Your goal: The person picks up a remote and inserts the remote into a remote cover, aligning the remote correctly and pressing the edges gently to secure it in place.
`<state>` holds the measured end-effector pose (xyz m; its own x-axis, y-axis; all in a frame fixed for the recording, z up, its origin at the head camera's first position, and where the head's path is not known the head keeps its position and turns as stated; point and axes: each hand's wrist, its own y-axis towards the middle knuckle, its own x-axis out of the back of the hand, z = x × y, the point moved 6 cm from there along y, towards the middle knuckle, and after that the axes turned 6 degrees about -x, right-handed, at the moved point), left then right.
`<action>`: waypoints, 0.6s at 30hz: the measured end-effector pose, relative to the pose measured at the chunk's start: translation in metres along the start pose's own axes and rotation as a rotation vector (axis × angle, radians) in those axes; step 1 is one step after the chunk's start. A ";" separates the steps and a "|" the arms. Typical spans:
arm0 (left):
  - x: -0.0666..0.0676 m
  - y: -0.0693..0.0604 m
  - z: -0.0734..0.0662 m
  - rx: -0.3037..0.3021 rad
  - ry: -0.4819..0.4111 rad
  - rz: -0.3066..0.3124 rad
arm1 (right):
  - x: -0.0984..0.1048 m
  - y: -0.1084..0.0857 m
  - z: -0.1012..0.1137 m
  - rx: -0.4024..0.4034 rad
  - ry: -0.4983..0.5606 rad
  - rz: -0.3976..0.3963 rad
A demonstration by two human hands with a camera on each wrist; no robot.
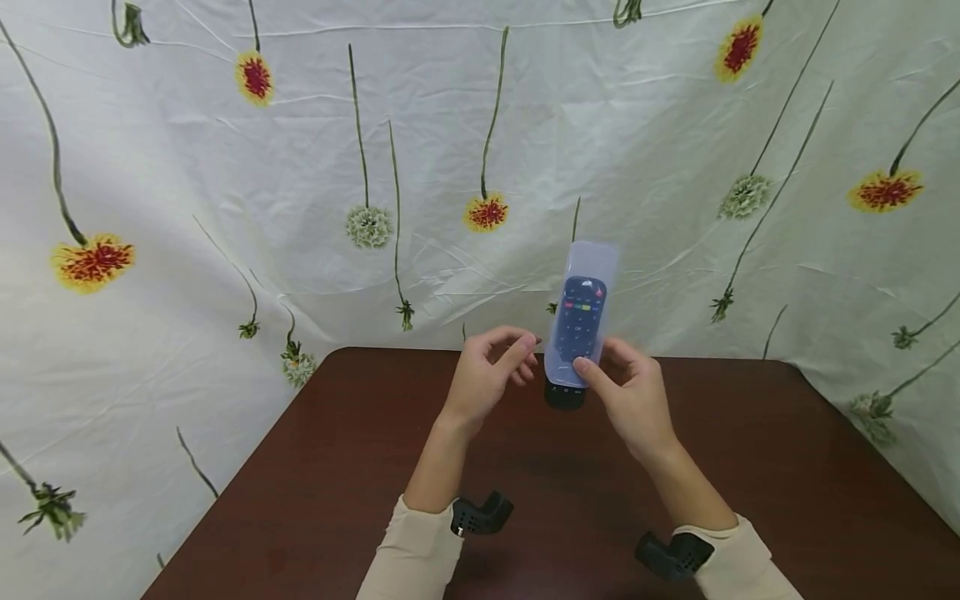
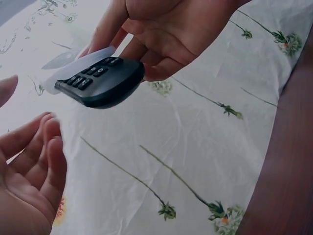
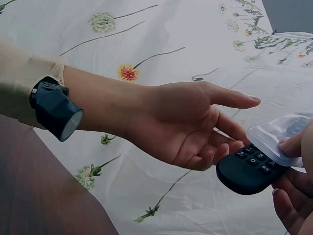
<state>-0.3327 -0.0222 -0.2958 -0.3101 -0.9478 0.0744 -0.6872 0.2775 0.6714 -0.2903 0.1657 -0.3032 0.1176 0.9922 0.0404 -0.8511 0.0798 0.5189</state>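
A black remote control (image 1: 565, 396) is held above the table, partly inside a translucent whitish sleeve (image 1: 592, 260). Its lower end, with several buttons, sticks out of the sleeve's near end. My right hand (image 1: 637, 400) grips both from the right side, thumb pressed on the front and the other fingers behind. To the left of the remote is my left hand (image 1: 483, 375), palm turned inward, fingers loosely bent and holding nothing. A gap shows between the left hand (image 2: 32, 171) and the remote (image 2: 105, 85) in the left wrist view.
Below the hands lies a dark reddish-brown table (image 1: 337, 467). A white cloth (image 1: 187, 150) printed with flowers and stems hangs behind and around it. Each wrist wears a black camera, one on the left (image 1: 480, 512) and one on the right (image 1: 675, 557).
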 end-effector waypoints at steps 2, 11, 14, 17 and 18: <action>0.003 0.001 -0.001 -0.028 -0.021 -0.064 | -0.003 -0.001 -0.001 0.005 -0.025 0.028; 0.009 0.000 -0.005 -0.086 -0.048 -0.153 | -0.017 -0.005 -0.007 0.037 -0.140 0.137; 0.009 0.001 -0.006 -0.082 -0.022 -0.157 | -0.020 -0.006 -0.006 0.041 -0.164 0.160; 0.010 0.000 -0.006 -0.075 0.013 -0.169 | -0.022 -0.007 -0.007 0.039 -0.188 0.174; 0.010 0.000 -0.006 -0.074 0.020 -0.173 | -0.022 -0.007 -0.007 0.035 -0.193 0.176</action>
<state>-0.3319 -0.0323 -0.2905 -0.1777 -0.9835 -0.0330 -0.6785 0.0982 0.7280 -0.2905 0.1438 -0.3138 0.0675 0.9536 0.2934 -0.8491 -0.0995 0.5188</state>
